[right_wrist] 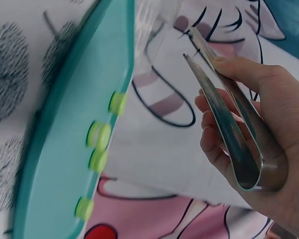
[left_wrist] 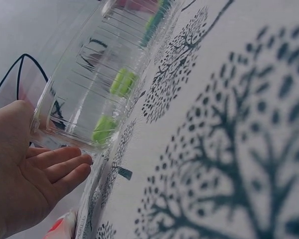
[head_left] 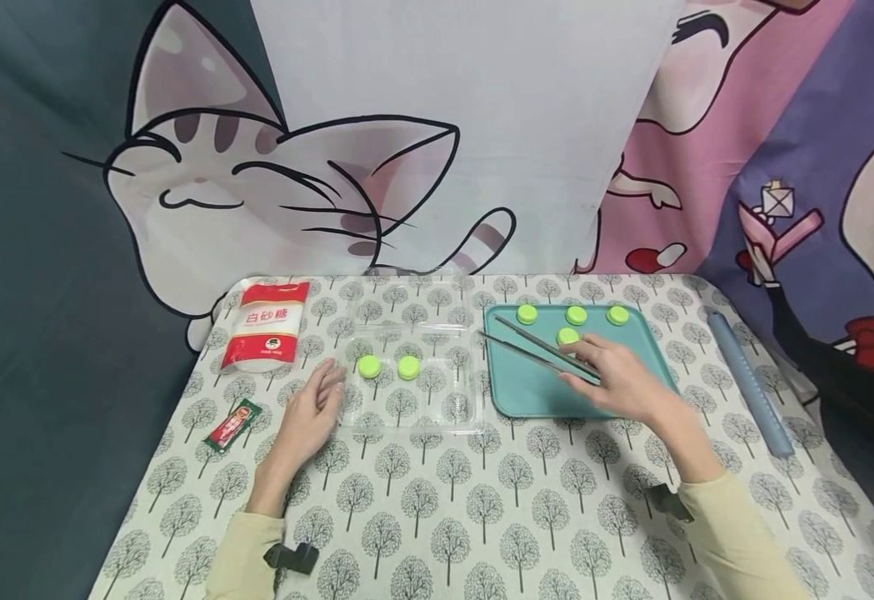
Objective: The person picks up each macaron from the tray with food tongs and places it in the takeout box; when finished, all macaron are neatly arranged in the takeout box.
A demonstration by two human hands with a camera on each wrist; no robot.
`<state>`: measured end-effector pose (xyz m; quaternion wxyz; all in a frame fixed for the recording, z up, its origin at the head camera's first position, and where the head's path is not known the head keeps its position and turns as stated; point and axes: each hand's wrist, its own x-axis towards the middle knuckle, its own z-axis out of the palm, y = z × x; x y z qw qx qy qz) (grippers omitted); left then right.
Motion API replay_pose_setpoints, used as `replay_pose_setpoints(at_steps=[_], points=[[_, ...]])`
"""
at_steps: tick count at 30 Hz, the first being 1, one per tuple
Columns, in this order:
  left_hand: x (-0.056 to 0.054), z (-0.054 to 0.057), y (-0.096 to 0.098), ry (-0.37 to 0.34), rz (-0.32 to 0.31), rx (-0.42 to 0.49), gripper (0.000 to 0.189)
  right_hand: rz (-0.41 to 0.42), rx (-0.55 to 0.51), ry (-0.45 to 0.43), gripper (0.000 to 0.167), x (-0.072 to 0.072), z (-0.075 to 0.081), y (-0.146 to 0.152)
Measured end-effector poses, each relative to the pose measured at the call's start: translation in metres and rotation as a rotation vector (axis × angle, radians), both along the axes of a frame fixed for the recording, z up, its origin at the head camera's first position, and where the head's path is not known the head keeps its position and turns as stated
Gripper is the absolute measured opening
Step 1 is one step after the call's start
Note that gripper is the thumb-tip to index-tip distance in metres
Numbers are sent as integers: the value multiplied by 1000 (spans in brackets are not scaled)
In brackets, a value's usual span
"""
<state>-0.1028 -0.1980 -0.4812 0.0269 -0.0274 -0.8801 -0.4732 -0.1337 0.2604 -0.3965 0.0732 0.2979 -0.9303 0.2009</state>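
Metal tongs (right_wrist: 224,104) lie in my right hand (head_left: 620,379), gripped between thumb and fingers, their tips apart with nothing between them. They hover over a teal tray (head_left: 526,400) that carries several round green pieces, one of them a green disc (head_left: 567,336) close to the tongs. At the left edge of a clear plastic box (head_left: 407,429) my left hand (head_left: 312,408) rests with its fingers extended, as the left wrist view shows too. Two green discs stand inside the box, a left one (head_left: 369,367) and a right one (head_left: 408,367).
A red and white sugar bag (head_left: 266,325) lies at the back left, with a small red and green packet (head_left: 232,425) in front of it. Along the right edge lies a blue-grey rod (head_left: 750,383). Behind the table hangs a cartoon cat curtain (head_left: 541,125).
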Motion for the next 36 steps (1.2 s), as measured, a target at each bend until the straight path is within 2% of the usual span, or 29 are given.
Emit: replay_pose_setpoints(at_steps=[4, 10, 20, 28, 36], points=[[0, 1, 1, 7, 0, 0, 56, -39, -19, 50, 38, 2, -5, 19], [1, 1, 0, 10, -1, 0, 56, -106, -47, 42, 36, 5, -13, 43], [0, 0, 0, 1, 4, 8, 56, -179, -7, 43, 36, 12, -21, 71], [0, -2, 0, 13, 10, 0, 55, -214, -6, 78, 36, 16, -33, 87], [0, -2, 0, 11, 8, -1, 56, -238, 15, 9, 38, 18, -39, 94]])
